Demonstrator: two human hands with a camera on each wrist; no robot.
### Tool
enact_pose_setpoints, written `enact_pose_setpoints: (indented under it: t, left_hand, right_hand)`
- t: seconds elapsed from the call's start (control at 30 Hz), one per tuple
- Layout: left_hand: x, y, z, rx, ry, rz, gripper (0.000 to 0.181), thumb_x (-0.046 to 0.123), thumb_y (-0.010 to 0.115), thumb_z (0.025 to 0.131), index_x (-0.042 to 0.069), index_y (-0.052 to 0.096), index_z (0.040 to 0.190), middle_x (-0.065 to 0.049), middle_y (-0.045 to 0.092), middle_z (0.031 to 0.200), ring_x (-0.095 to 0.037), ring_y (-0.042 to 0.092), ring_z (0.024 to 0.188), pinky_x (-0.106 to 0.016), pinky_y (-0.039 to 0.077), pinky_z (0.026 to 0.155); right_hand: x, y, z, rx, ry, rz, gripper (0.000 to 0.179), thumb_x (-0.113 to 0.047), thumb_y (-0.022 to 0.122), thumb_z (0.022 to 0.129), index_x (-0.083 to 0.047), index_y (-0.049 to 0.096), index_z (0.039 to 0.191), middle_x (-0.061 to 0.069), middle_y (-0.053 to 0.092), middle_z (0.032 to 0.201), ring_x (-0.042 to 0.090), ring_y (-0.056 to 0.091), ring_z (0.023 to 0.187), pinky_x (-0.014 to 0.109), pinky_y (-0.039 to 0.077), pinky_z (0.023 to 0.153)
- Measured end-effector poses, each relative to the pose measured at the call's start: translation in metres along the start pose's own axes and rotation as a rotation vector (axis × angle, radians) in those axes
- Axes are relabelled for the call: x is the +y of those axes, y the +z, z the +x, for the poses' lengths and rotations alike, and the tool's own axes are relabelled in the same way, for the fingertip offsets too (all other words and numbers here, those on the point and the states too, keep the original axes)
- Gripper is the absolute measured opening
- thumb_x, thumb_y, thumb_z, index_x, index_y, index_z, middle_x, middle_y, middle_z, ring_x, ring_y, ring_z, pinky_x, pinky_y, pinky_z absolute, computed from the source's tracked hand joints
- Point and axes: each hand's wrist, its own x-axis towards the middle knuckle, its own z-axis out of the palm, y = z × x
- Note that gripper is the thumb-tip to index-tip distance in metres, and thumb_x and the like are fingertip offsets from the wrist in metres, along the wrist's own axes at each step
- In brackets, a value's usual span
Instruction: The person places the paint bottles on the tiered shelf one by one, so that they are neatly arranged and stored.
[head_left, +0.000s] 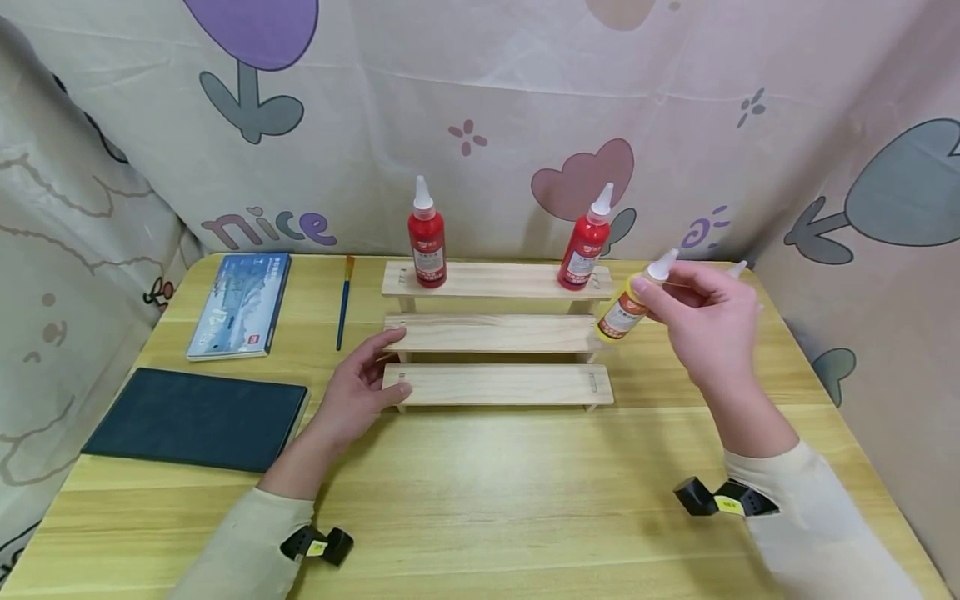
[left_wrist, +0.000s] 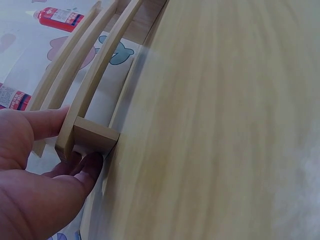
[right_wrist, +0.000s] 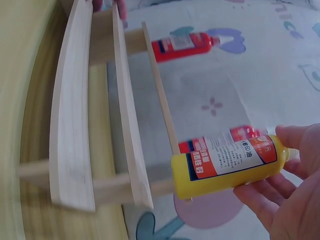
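Note:
A three-tier wooden rack (head_left: 495,333) stands on the table, two red bottles (head_left: 429,250) with white nozzle caps upright on its top tier. My left hand (head_left: 362,379) holds the rack's left end, the thumb on the lowest tier and a finger on the middle one. In the left wrist view, fingertips (left_wrist: 92,167) reach under the front board beside its leg. With my right hand (head_left: 716,321) I grip a yellow bottle (right_wrist: 225,167) near its cap, tilted, its base close by the middle tier's right end. Another white nozzle (head_left: 737,268) shows behind this hand, its body hidden.
To the left lie a blue-and-white book (head_left: 242,304), a dark green notebook (head_left: 198,418) and a thin blue paintbrush (head_left: 344,304). A printed curtain (head_left: 420,100) hangs behind the wooden table (head_left: 487,500) and along both sides.

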Motion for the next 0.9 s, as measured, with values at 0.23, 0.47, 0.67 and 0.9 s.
enact_pose_setpoints:
  t: [0.23,0.47,0.67,0.9]
  left_hand:
    - [-0.001,0.000,0.000,-0.003,-0.001,-0.020,0.072,-0.014,0.069,0.087,0.016,0.048,0.149,-0.011,0.043,0.146,-0.030,0.045,0.127,-0.023,0.041,0.100]
    - [-0.001,0.000,0.001,-0.004,-0.006,-0.010,0.071,-0.012,0.069,0.088,0.018,0.048,0.149,-0.010,0.043,0.145,-0.030,0.044,0.128,-0.026,0.041,0.101]
    - [0.001,0.000,0.001,-0.002,-0.017,-0.011,0.071,-0.011,0.069,0.088,0.018,0.048,0.149,-0.009,0.042,0.146,-0.029,0.044,0.128,-0.028,0.040,0.103]
    - [0.000,-0.001,0.002,-0.002,-0.002,-0.014,0.071,-0.012,0.069,0.088,0.017,0.048,0.149,-0.008,0.042,0.147,-0.030,0.045,0.127,-0.024,0.042,0.099]
  right_hand:
    - [-0.008,0.027,-0.002,-0.094,-0.085,0.091,0.026,-0.009,0.083,0.083,-0.003,0.077,0.108,0.005,0.069,0.089,0.020,0.062,0.076,0.024,0.057,0.067]
    - [-0.018,0.060,-0.001,-0.191,-0.161,0.143,0.024,-0.011,0.084,0.083,-0.005,0.078,0.106,0.006,0.071,0.089,0.023,0.063,0.076,0.025,0.054,0.065]
    - [-0.030,0.092,0.001,-0.274,-0.204,0.252,0.022,-0.007,0.085,0.080,-0.002,0.078,0.101,0.008,0.072,0.085,0.025,0.066,0.074,0.030,0.056,0.065]
    - [-0.042,0.127,0.002,-0.365,-0.175,0.247,0.025,-0.010,0.087,0.079,-0.003,0.079,0.101,0.005,0.074,0.090,0.022,0.069,0.082,0.034,0.057,0.074]
